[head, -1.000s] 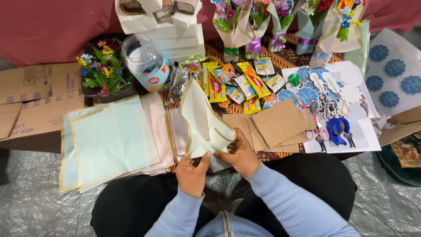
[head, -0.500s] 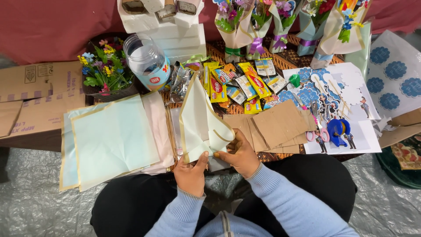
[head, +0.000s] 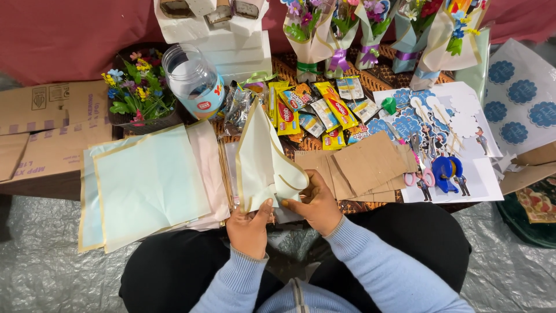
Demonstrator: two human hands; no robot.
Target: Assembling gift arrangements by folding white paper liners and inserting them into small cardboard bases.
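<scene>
— What lay before us, biggest first?

— We saw the stack of pale sheets [head: 147, 185] at left, then brown cardboard pieces [head: 365, 168] at right, snack packets [head: 315, 110] beyond.

— And our hands?

— Our left hand [head: 250, 229] pinched the lower edge of the cream wrapping paper [head: 263, 159], rolled into a cone above our lap; our right hand [head: 315, 203] gripped its curled flap.

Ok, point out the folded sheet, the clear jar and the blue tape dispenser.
folded sheet [head: 260, 156], head view, on its pale front face.
clear jar [head: 194, 81], head view, on its side wall.
blue tape dispenser [head: 445, 171], head view, on its body.
</scene>
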